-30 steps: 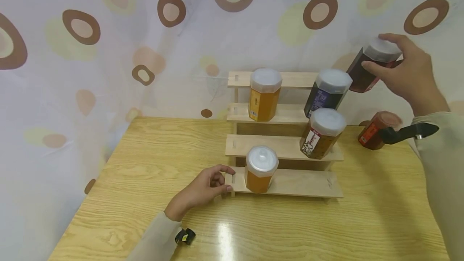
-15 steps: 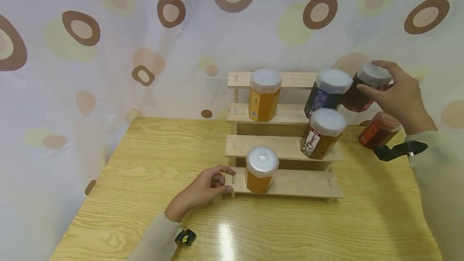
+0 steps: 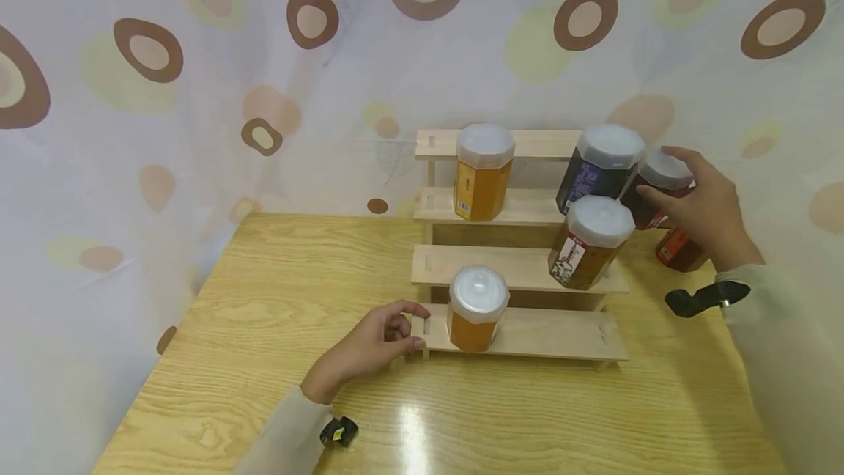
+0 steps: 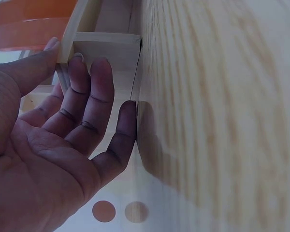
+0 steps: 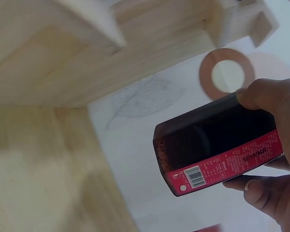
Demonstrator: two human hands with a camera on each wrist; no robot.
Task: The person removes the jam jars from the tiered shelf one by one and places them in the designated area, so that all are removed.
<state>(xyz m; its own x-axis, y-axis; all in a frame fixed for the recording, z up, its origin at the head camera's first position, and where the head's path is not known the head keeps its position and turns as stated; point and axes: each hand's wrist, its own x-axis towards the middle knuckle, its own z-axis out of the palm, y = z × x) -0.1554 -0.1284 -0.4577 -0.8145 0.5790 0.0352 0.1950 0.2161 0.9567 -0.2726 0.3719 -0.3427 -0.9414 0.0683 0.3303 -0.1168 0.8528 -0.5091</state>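
My right hand (image 3: 708,211) grips a dark jar (image 3: 659,171) with a whitish lid, behind the right end of the stepped wooden rack (image 3: 554,332). In the right wrist view the jar (image 5: 208,140) is tilted, its red barcode label showing, thumb on one side and fingers on the other. My left hand (image 3: 369,343) pinches the left end of the rack's lowest board, thumb on top, as the left wrist view shows. A small amber jar (image 3: 473,332) stands on that board. A brown jar with a white-and-red label (image 3: 583,259) stands one step higher.
Farther up the rack stand a taller amber jar (image 3: 484,185) and a purple-labelled dark jar (image 3: 590,178), the latter close beside the held jar. A red jar (image 3: 679,249) on the wooden table (image 3: 277,277) is partly hidden by my right hand. Patterned cloth hangs behind.
My right hand has brought the dark jar down and to the left, from above the red jar to beside the purple-labelled jar. The left hand stays at the rack's end.
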